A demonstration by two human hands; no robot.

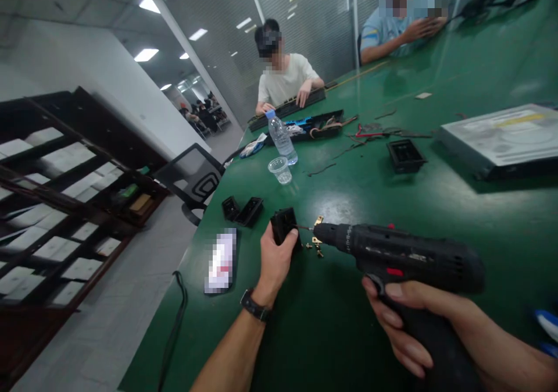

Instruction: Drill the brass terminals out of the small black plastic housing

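My left hand (276, 255), with a dark watch on its wrist, grips a small black plastic box (284, 223) upright above the green table (340, 328). Wrapped round the handle of a black power drill (405, 255) is my right hand (414, 316), its index finger near the trigger. The drill points left, and its thin bit reaches the open side of the box; whether the tip touches a screw is too small to tell. Below and beside the drill's nose lie several brass screws (320, 253) and a brass-coloured metal piece (319, 221).
Two black boxes (249, 211) and a blurred phone-like object (221, 262) lie left. Beyond stand a clear cup (280, 171) and bottle (282, 139). Another black box (406, 154) and a large metal-topped unit (505, 136) are right. Two people sit across the table.
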